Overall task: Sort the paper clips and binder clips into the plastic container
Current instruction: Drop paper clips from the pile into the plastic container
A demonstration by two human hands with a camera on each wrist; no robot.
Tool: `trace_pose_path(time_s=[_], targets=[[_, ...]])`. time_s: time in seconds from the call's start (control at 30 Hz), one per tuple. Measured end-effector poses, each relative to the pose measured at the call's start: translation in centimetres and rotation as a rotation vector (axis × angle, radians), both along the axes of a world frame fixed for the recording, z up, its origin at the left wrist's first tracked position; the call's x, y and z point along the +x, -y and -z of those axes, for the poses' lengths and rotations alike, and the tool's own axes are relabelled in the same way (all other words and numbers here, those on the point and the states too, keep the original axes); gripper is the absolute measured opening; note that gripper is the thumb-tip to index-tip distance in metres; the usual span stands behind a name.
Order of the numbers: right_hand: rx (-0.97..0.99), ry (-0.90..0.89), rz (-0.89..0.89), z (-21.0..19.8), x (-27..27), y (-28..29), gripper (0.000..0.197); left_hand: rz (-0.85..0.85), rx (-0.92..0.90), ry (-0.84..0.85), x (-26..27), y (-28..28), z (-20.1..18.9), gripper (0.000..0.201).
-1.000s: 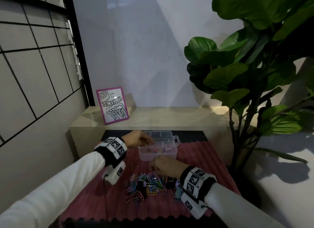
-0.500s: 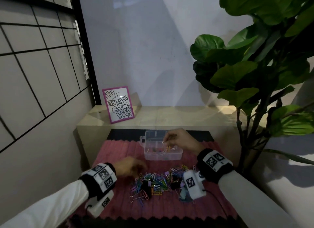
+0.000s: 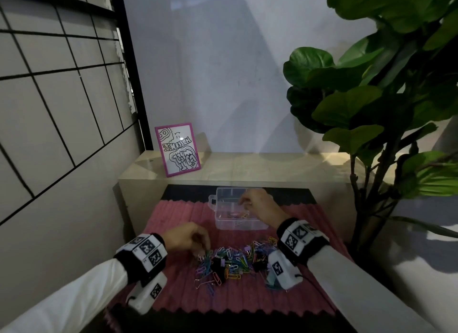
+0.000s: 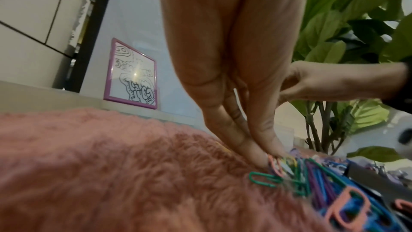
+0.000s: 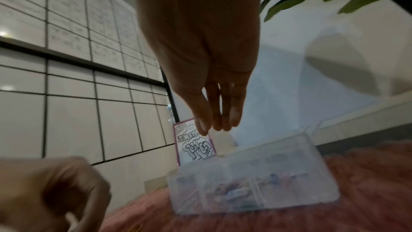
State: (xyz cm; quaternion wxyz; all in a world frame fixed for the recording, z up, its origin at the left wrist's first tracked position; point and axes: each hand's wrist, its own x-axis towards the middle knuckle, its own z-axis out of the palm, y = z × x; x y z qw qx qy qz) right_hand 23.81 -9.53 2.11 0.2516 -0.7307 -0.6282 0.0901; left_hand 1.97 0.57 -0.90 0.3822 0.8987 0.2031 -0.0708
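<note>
A heap of coloured paper clips [image 3: 235, 259] with black binder clips [image 3: 219, 265] among them lies on the pink mat. My left hand [image 3: 202, 252] is at the heap's left edge. In the left wrist view its thumb and forefinger [image 4: 268, 159] pinch a pink paper clip [image 4: 276, 165]. The clear plastic container [image 3: 224, 223] stands behind the heap, with several clips in its compartments [image 5: 256, 183]. Above it hovers my right hand [image 3: 244, 203], fingers hanging straight down [image 5: 214, 128] and holding nothing.
The ribbed pink mat [image 3: 173, 223] covers a low dark table. A beige ledge [image 3: 247, 169] behind it bears a pink-framed drawing [image 3: 178, 149]. A large leafy plant [image 3: 371, 104] crowds the right side, and a tiled wall [image 3: 49, 109] closes the left.
My left hand came back from the container to the heap. My right hand rose from the heap to above the container; the clip it held half a second ago is gone from its fingers.
</note>
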Motion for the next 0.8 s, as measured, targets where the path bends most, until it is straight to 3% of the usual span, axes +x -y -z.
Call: trace_pose_path(time_s=[0.1,0.2,0.3,0.57,0.8], targets=[[-0.048,0.068,-0.188,0.4,-1.5,1.5,0.018,-0.034,-0.051,0.048,-0.5,-0.2,-0.5,0.028],[-0.244,0.146,-0.365,1.2,-3.0,2.3,0.022,-0.064,-0.074,0.096,-0.2,-0.5,-1.3,0.028],[-0.353,0.165,-0.444,2.2,-4.2,2.6,0.03,-0.088,-0.06,0.149,0.3,-0.7,-2.7,0.026],[-0.317,0.055,-0.334,2.3,-3.7,2.9,0.013,-0.099,0.145,0.274,3.5,-2.0,-6.4,0.025],[-0.223,-0.097,-0.229,2.0,-2.0,4.1,0.012,-0.163,0.191,0.334,7.8,-2.8,-7.2,0.018]])
